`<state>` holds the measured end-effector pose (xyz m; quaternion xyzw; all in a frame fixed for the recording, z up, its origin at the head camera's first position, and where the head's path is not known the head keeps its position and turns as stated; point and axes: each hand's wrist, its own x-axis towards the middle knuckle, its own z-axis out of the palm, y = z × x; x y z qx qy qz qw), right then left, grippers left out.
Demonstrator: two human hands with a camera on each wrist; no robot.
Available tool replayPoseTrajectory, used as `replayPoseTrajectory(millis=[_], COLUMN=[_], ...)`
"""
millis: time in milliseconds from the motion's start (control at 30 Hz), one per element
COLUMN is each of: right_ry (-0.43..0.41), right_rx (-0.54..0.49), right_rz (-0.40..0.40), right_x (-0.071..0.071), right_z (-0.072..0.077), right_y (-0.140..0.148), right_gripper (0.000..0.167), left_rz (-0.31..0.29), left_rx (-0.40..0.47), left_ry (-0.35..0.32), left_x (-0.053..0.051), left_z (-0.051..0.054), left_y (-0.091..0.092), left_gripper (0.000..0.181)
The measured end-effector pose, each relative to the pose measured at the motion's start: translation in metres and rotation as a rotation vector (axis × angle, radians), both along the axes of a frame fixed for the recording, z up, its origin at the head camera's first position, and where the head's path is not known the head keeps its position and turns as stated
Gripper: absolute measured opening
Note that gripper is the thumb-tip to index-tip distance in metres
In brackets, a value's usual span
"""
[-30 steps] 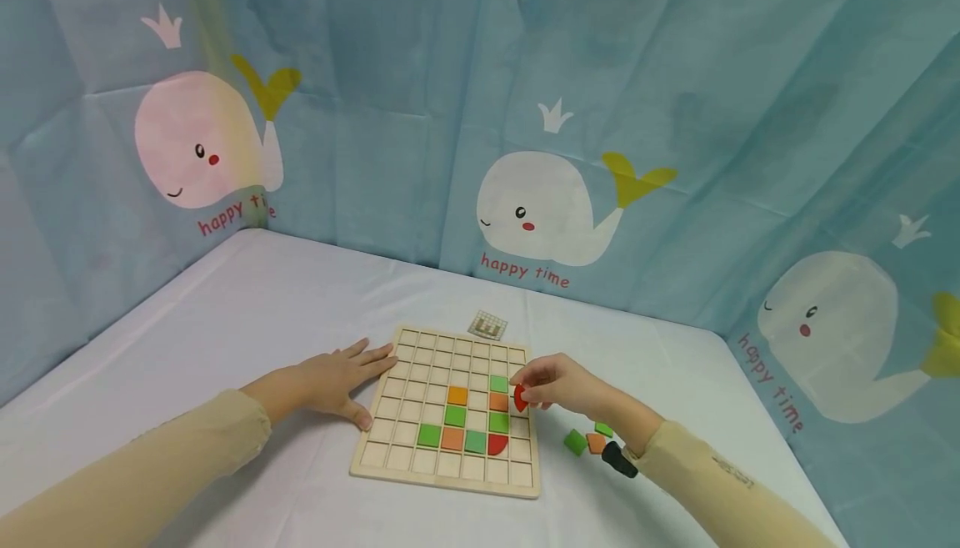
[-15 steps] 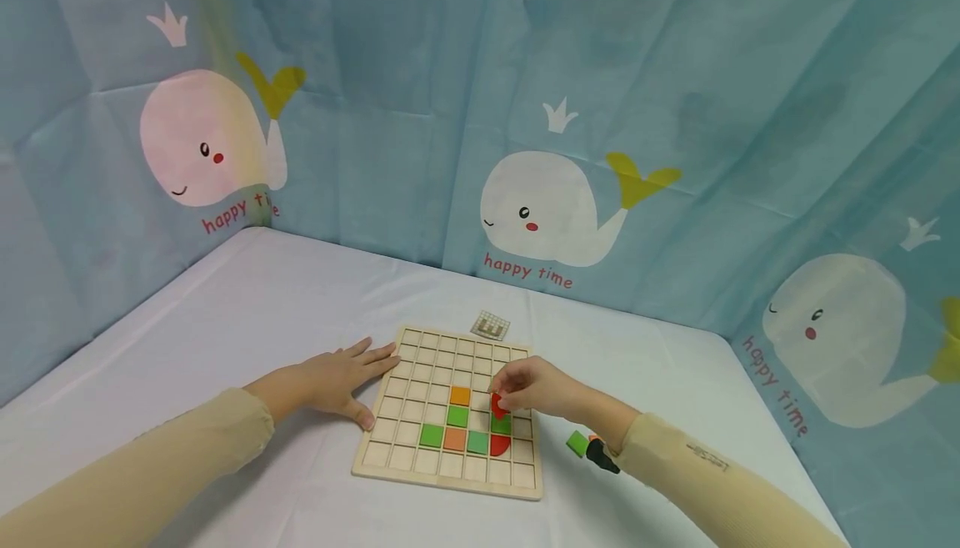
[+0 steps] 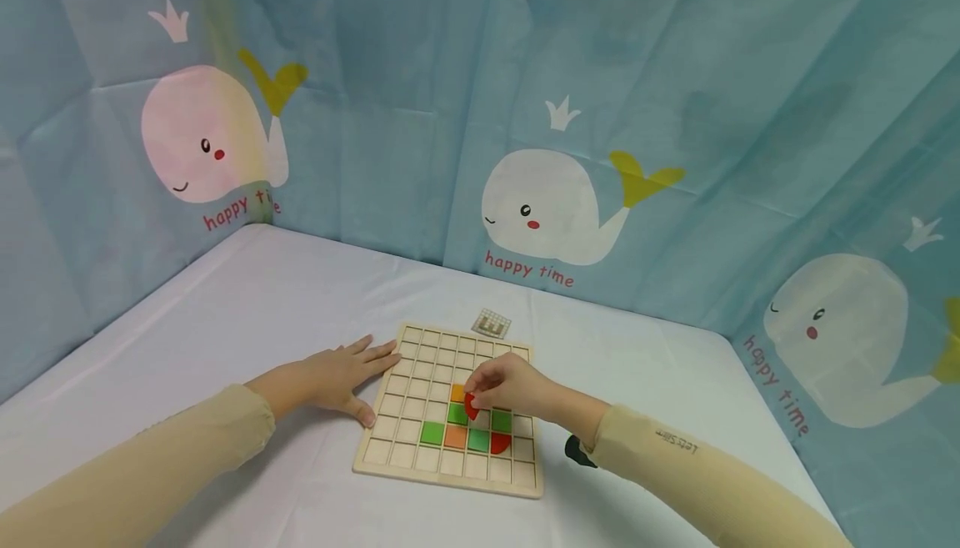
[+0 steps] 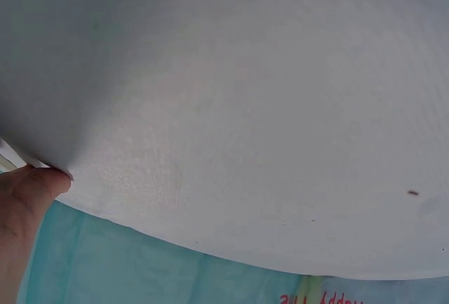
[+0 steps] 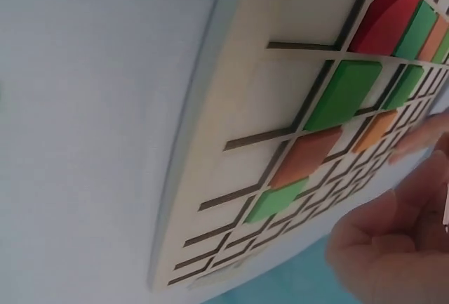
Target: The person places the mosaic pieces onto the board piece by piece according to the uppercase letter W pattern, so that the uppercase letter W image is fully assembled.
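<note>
Table (image 3: 645, 348), white-clothed. Grid board (image 3: 390, 427), wooden, flat on the table, partly filled with coloured tiles (image 3: 432, 434). Left hand (image 3: 337, 377), fingers spread, empty, touching the board's left edge. Right hand (image 3: 517, 385), thumb and fingers curled in a pinch. Pattern card (image 3: 491, 324), just beyond the board's far edge. Red curved-edged piece (image 3: 470, 405), held in that pinch over the board.
</note>
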<state>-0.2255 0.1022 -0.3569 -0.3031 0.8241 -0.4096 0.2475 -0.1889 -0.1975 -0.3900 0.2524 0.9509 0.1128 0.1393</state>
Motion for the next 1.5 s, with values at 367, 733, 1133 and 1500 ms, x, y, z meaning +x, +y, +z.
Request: replayPoseTrajectory(millis=[367, 733, 1133, 1500], right_ry=[-0.016, -0.031, -0.033, -0.035], right_rx=[0.026, 0.027, 0.029, 0.016], right_rz=[0.021, 0.059, 0.092, 0.136], right_x=[0.003, 0.005, 0.008, 0.014], right_z=[-0.005, -0.007, -0.014, -0.018], right_y=[-0.025, -0.040, -0.057, -0.069], right_gripper=[0.010, 0.009, 0.009, 0.009], left_rz=[0.004, 0.006, 0.011, 0.000], left_rx=[-0.005, 0.008, 0.004, 0.002], left_ry=[-0.006, 0.004, 0.000, 0.012], left_x=[0.001, 0.001, 0.002, 0.001], left_z=[0.002, 0.001, 0.002, 0.002], left_y=[0.001, 0.000, 0.001, 0.000], left_gripper=[0.103, 0.103, 0.102, 0.102])
